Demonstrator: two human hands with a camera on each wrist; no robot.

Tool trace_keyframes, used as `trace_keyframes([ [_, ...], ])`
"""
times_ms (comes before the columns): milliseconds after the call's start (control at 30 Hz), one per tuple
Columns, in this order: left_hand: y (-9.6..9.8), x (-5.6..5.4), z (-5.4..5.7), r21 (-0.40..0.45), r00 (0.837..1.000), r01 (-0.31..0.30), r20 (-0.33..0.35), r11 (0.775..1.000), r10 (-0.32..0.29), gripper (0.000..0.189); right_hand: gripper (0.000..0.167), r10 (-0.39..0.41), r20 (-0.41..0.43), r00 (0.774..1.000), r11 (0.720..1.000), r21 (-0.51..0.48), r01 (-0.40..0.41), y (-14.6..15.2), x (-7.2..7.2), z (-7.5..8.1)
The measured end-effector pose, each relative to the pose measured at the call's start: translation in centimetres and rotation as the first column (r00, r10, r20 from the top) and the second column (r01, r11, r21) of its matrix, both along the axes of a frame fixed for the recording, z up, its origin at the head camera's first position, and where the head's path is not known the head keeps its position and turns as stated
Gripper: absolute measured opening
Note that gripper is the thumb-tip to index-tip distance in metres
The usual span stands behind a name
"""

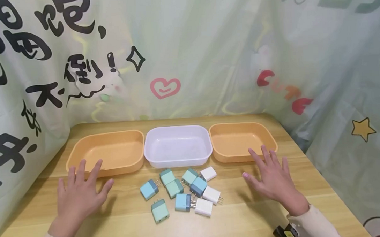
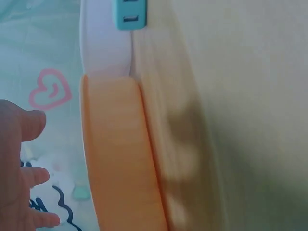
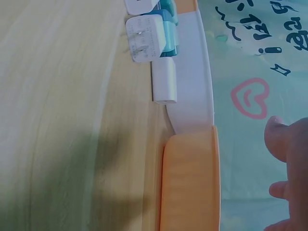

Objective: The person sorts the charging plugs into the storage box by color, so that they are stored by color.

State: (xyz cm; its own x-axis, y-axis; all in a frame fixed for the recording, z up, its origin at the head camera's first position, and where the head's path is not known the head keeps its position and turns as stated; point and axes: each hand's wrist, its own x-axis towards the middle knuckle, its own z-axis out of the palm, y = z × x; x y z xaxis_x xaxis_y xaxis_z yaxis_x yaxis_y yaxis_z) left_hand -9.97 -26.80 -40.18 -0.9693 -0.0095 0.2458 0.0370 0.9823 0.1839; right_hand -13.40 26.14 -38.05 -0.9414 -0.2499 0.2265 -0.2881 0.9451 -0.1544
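Observation:
Several plug-in chargers lie in a loose group mid-table: blue ones such as the blue charger [image 1: 182, 202], green ones such as the green charger [image 1: 160, 211], and white ones such as the white charger [image 1: 204, 207]. Some touch each other, with metal prongs showing. My left hand [image 1: 81, 197] hovers with spread fingers at the front of the left orange tray [image 1: 138, 167]. Fingers apart, my right hand [image 1: 273, 178] is held near the front of the right orange tray [image 1: 229, 159]. Neither hand holds anything. A white charger [image 3: 164, 82] also shows in the right wrist view.
Between the orange trays stands a white tray [image 1: 179, 163]; all three form a row along the back of the wooden table [image 1: 118, 225]. A printed curtain [image 1: 207, 62] hangs behind and at both sides. A dark device [image 1: 285, 232] is by the right sleeve.

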Motion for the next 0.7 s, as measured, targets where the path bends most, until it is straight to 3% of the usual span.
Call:
trace_keyframes([
  [200,-1.4,-0.8,0.9,0.017,0.998,-0.005,-0.066,1.000,0.006,0.076,0.070,0.119,-0.048,0.992,0.983,-0.133,-0.124,-0.3,-0.6,0.4],
  [400,-3.0,-1.9,1.6,0.192,0.999,-0.015,-0.046,0.981,0.024,0.079,0.059,0.190,-0.002,0.982,0.948,-0.259,-0.184,-0.6,-1.1,0.7],
  [533,-4.5,-2.6,2.2,0.366,0.999,-0.047,0.037,0.929,0.035,0.073,0.046,0.245,0.050,0.968,0.885,-0.420,-0.202,-1.1,-1.7,1.0],
  [633,-5.7,-2.9,2.7,0.488,0.989,-0.134,0.114,0.863,0.089,0.069,0.037,0.297,0.093,0.950,0.825,-0.526,-0.206,-1.6,-2.3,1.1],
  [700,-6.5,-2.9,2.8,0.553,0.982,-0.181,0.143,0.813,0.122,0.070,0.033,0.318,0.118,0.941,0.802,-0.562,-0.201,-2.0,-2.6,1.2],
])
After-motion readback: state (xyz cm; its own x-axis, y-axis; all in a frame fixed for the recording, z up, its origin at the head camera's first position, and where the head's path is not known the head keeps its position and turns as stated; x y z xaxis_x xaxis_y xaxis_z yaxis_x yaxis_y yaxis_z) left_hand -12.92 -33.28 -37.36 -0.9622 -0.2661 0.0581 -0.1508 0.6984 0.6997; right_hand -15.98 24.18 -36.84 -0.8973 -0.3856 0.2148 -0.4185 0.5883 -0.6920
